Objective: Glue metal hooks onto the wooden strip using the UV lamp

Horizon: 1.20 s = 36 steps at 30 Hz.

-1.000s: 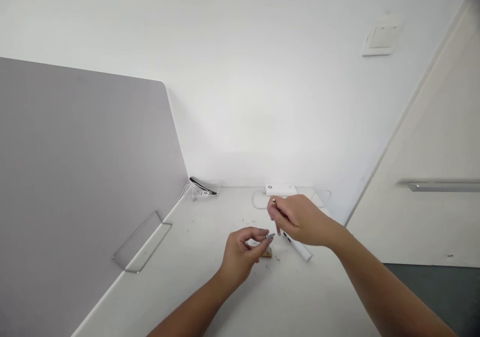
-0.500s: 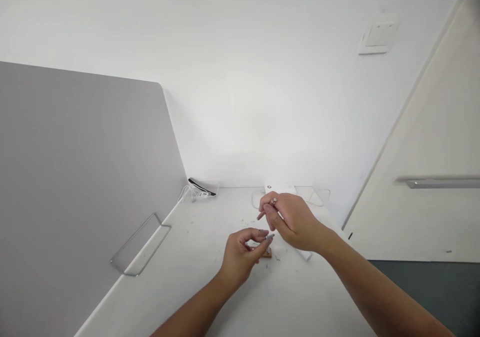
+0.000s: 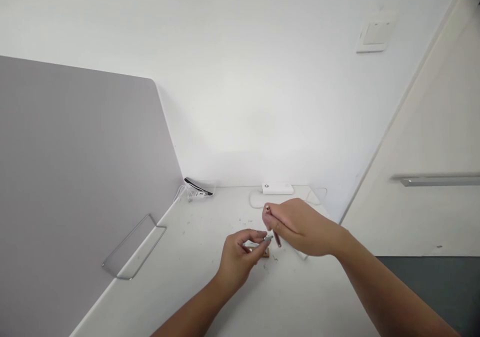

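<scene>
My left hand (image 3: pixel 240 257) is closed, pinching a small grey piece (image 3: pixel 268 238) between thumb and forefinger, just above the table. What kind of piece it is, I cannot make out. My right hand (image 3: pixel 296 224) wraps around a slim reddish pen-shaped tool (image 3: pixel 277 239) with silvery ends. The tool stands steeply, its lower end pointing down just right of the grey piece and apparently apart from it. Partly hidden behind my left fingers, a small brown block (image 3: pixel 266 252) lies on the table. Small dark bits (image 3: pixel 275 258) are scattered beside it.
The white table (image 3: pixel 180 277) meets a wall at the back. A white box-shaped device (image 3: pixel 277 188) with a cable stands there. At the back left lies a clear tray (image 3: pixel 202 189) with a black strip and cables. A grey partition (image 3: pixel 82 177) with a wire bracket (image 3: pixel 135 247) borders the left.
My right hand has turned the reddish tool from slanting down-left to steep, with its lower end now beside the grey piece. My left hand keeps its pinch. The view has shifted slightly.
</scene>
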{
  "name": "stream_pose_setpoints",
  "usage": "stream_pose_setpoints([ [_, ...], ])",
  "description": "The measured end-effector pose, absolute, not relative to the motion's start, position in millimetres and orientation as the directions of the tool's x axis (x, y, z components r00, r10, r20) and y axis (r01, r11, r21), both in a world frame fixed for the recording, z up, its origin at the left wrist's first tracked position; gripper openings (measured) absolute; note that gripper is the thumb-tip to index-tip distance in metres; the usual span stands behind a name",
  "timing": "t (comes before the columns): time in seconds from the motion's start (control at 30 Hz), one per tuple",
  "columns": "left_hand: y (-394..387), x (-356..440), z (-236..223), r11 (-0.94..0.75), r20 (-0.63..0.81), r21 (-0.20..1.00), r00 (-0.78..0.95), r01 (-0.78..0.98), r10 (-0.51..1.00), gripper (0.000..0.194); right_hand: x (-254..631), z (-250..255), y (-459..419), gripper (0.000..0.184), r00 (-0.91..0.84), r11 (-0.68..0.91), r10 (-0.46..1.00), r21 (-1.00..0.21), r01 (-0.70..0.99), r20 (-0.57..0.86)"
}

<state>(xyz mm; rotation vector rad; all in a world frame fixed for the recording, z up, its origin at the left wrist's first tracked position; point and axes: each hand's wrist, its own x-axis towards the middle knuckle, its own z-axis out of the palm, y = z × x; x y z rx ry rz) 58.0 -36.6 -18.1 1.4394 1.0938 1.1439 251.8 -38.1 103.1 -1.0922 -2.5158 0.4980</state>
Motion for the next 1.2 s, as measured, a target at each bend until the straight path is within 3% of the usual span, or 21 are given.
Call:
stream_pose_setpoints([
  [0.17, -36, 57, -18, -0.197, 0.176, 0.977, 0.203, 0.088, 0.963, 0.025, 244, 100, -43, 0.036, -0.66, 0.688, 0.686, -0.569, 0.45, 0.307],
  [0.43, -36, 58, -19, -0.169, 0.149, 0.979, 0.165, 0.112, 0.975, 0.031, 247, 94, -38, 0.032, -0.522, 0.627, 0.755, -0.67, 0.397, 0.397],
  [0.7, -38, 58, -18, -0.183, 0.166, 0.973, 0.12, 0.141, 0.979, 0.028, 257, 92, -27, 0.033, -0.398, 0.604, 0.782, -0.426, 0.674, 0.48],
  [1.2, -42, 59, -19, -0.25, 0.232, 0.964, 0.18, 0.086, 0.956, 0.026, 256, 95, -36, 0.026, -0.498, 0.684, 0.697, -0.27, 0.678, 0.515],
])
